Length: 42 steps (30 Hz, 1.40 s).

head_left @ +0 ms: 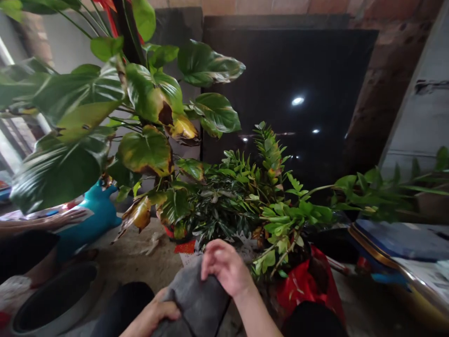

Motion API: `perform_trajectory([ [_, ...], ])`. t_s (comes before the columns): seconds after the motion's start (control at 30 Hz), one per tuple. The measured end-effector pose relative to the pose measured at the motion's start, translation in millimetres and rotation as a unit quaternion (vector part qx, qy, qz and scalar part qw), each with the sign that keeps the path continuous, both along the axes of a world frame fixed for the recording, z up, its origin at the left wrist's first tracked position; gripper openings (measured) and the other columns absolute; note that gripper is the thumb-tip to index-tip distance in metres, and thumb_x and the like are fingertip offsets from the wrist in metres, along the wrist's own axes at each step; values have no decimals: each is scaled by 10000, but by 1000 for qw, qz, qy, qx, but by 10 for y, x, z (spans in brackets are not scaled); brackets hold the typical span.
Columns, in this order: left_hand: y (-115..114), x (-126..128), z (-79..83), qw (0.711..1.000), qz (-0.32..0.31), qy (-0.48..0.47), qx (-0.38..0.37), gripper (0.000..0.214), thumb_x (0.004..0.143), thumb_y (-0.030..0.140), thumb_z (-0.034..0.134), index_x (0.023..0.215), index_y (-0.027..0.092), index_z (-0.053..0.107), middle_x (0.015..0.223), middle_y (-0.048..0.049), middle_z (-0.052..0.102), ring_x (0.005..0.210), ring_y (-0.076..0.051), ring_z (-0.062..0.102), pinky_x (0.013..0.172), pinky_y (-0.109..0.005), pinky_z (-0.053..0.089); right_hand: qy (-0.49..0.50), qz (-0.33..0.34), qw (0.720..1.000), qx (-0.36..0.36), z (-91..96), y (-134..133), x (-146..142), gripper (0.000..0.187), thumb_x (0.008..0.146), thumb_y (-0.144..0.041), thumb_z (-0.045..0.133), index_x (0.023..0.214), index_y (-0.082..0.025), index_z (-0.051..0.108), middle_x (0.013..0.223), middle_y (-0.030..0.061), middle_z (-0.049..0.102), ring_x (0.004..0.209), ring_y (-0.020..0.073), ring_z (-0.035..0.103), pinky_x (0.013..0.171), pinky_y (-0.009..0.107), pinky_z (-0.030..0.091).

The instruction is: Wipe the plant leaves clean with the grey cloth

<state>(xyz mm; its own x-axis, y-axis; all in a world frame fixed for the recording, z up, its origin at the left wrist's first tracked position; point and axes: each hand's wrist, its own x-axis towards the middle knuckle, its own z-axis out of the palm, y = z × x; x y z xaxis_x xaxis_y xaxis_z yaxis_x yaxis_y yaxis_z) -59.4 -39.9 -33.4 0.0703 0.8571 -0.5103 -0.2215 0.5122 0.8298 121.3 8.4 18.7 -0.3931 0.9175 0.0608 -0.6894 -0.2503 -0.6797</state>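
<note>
A dark grey cloth is bunched at the bottom centre, between my knees. My left hand grips its left side, the thumb pressed on top. Above the cloth's right edge, my right hand is raised with loosely curved fingers and nothing visible in them. Its fingertips are slightly blurred, and I cannot tell whether they touch the cloth. Just beyond the hands stand leafy potted plants. To the left, a tall plant has big green leaves, some browned and yellow at the edges.
At left, another person's hand rests by a turquoise animal-shaped object. A dark-filled grey tub stands below. Red plastic wrapping surrounds a pot at right. Blue-lidded boxes lie farther right; a glossy black panel leans behind.
</note>
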Motion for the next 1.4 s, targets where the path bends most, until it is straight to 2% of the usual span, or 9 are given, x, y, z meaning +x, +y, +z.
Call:
perform_trajectory([
  [0.2, 118, -249, 476, 996, 73, -38, -23, 449, 434, 177, 636, 881, 224, 623, 536, 53, 662, 626, -270, 665, 634, -363, 529, 120, -94, 987, -50, -479, -286, 636, 358, 551, -443, 784, 825, -233, 692, 624, -23, 612, 552, 123, 546, 489, 264, 433],
  [0.37, 144, -253, 613, 996, 72, -48, 11, 574, 432, 158, 634, 1001, 227, 598, 560, 57, 675, 607, -262, 676, 607, -347, 534, -48, -6, 995, -90, -745, -422, 473, 427, 522, -440, 798, 855, -206, 670, 673, 23, 636, 545, 146, 572, 482, 273, 425],
  [0.57, 274, -182, 879, 995, 65, -34, 62, 544, 426, 178, 681, 968, 173, 631, 561, 4, 673, 661, -292, 680, 600, -341, 522, -253, -335, 885, -203, -450, 243, 575, 512, 449, -399, 787, 864, -226, 544, 758, 31, 623, 624, 196, 616, 367, 232, 390],
  [0.73, 695, 262, 1433, 978, 71, -22, 195, 499, 496, 273, 714, 979, 186, 628, 817, -13, 729, 750, -242, 672, 679, -327, 516, -219, -349, 897, -161, -340, 597, 783, 518, 400, -503, 770, 757, -236, 506, 617, -43, 560, 561, 148, 602, 407, 215, 420],
  [0.9, 999, 756, 1083, 979, -45, 10, 200, 311, 444, 229, 696, 746, 164, 657, 670, -5, 700, 644, -201, 626, 641, -306, 491, -212, -303, 920, -126, -462, 590, 693, 469, 348, -497, 778, 511, -206, 448, 380, -70, 440, 332, 78, 411, 322, 195, 291],
  [1.03, 878, 657, 900, 970, -185, -12, 155, 290, 469, 234, 728, 746, 159, 687, 659, 1, 706, 634, -199, 629, 634, -302, 493, -202, -286, 928, -132, -487, 440, 784, 459, 365, -493, 780, 499, -207, 447, 352, -78, 428, 320, 78, 394, 321, 199, 294],
  [1.23, 1053, 673, 1565, 964, -2, -75, 257, 398, 588, 267, 746, 967, 183, 654, 851, -26, 730, 800, -224, 670, 734, -306, 515, -177, -306, 924, -142, -400, 380, 815, 502, 347, -523, 796, 605, -208, 501, 528, -6, 637, 389, 94, 503, 397, 225, 421],
  [1.3, 1147, 797, 1474, 966, 13, -77, 245, 362, 595, 259, 731, 936, 170, 650, 789, -31, 727, 734, -214, 669, 705, -310, 518, -166, -308, 926, -140, -388, 399, 770, 517, 324, -520, 805, 603, -209, 502, 520, -14, 633, 384, 90, 498, 416, 233, 436],
  [1.4, 1071, 852, 986, 983, -57, -16, 171, 254, 513, 191, 741, 752, 133, 675, 636, -29, 704, 566, -185, 624, 600, -293, 495, -160, -297, 931, -137, -405, 398, 757, 499, 288, -471, 828, 528, -203, 481, 427, -52, 554, 337, 74, 435, 372, 223, 390],
])
